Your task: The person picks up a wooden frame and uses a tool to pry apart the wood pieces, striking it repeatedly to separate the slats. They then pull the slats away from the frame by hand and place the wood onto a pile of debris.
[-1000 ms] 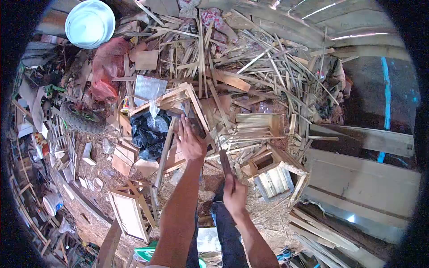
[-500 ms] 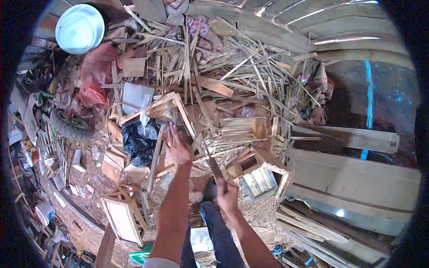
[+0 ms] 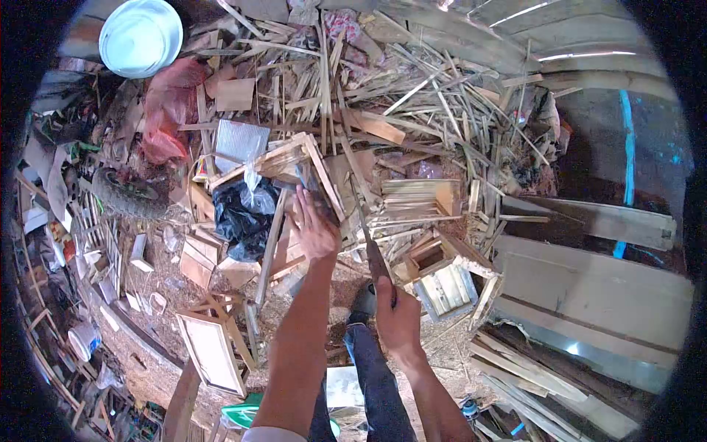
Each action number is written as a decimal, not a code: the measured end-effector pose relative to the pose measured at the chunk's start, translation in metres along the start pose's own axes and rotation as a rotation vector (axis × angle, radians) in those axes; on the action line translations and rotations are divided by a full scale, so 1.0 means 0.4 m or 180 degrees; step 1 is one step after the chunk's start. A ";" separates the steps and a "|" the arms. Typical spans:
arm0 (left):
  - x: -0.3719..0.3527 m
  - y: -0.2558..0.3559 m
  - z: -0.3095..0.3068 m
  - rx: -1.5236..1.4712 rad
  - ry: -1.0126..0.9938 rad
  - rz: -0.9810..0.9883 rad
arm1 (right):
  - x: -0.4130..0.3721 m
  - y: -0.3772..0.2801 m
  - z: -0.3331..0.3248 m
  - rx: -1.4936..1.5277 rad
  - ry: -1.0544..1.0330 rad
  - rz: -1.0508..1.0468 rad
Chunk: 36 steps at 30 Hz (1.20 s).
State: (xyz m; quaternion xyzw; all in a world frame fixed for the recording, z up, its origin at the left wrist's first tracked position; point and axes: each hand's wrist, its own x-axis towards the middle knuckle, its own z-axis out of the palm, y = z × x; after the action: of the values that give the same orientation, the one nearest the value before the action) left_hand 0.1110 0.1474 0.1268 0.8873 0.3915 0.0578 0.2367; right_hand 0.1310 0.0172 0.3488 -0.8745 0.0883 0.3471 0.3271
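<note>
My left hand point(image 3: 317, 230) lies with fingers stretched out over the lower side of a pale wooden frame-like box point(image 3: 313, 151), against a dark flat panel point(image 3: 315, 188). Whether the palm presses on it cannot be made out. My right hand point(image 3: 398, 318) is wrapped round the dark grip of a long tapered blade point(image 3: 375, 258), seen almost edge-on, which points away from me among wood strips. Left of my left hand is a black plastic bag point(image 3: 239, 221). To the right of the blade sits a small wooden box point(image 3: 445, 283) with slatted sides.
Scrap wood strips point(image 3: 412, 118) heap up ahead. A white basin point(image 3: 140, 40) and a red plastic bag point(image 3: 169, 110) are at far left, above a tyre point(image 3: 125, 195). A white-panelled frame point(image 3: 210, 350) leans near my legs. Long boards point(image 3: 582, 295) line the right side.
The view has shifted, so the scene sits farther right and slightly higher. My right hand, still round the blade's grip, appears larger and closer. My left hand stays at the wooden frame-like box.
</note>
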 end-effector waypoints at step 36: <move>0.025 0.002 -0.019 0.0182 0.0027 -0.0136 | 0.201 0.110 0.182 0.0465 0.0194 -0.0763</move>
State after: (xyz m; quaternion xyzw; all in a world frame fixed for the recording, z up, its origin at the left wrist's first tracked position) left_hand 0.1162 0.1569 0.1331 0.8850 0.4128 0.0453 0.2107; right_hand 0.1342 0.0354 0.2331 -0.8628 0.0181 0.2715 0.4261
